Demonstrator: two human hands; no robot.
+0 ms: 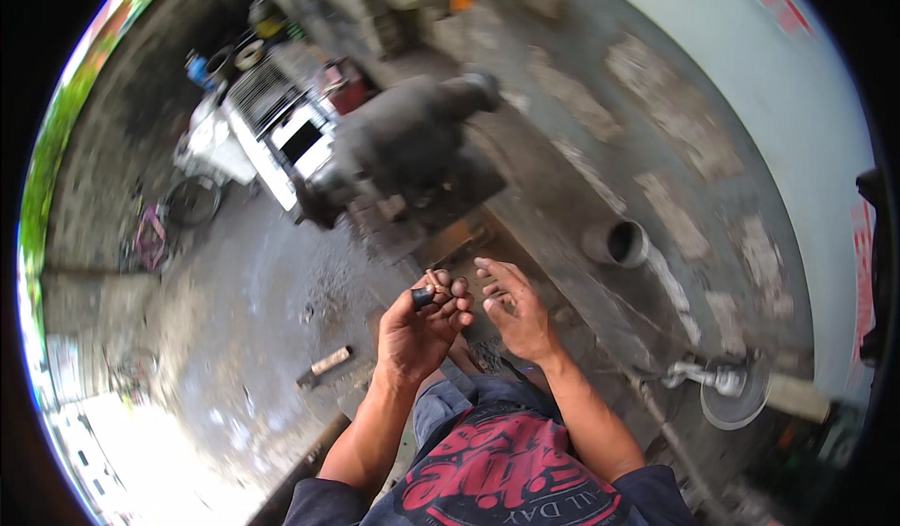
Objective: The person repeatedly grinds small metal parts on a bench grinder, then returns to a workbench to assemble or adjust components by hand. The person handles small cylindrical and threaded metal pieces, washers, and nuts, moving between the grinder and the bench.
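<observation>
My left hand is raised in front of my lap, palm up and fingers curled. It holds a short black cylinder between thumb and fingers, and a small copper-coloured piece shows beside it; the exact kind of either part cannot be made out. Just to the right, my right hand hovers with its fingers apart and nothing visible in them. Beyond both hands stands a large, dark, greasy metal machine with rounded ends, somewhat blurred.
Behind the machine, a white metal casing with a grille stands near a red box. At right lie a hollow pipe and a round grey disc-shaped thing. A short stick rests on the floor at left.
</observation>
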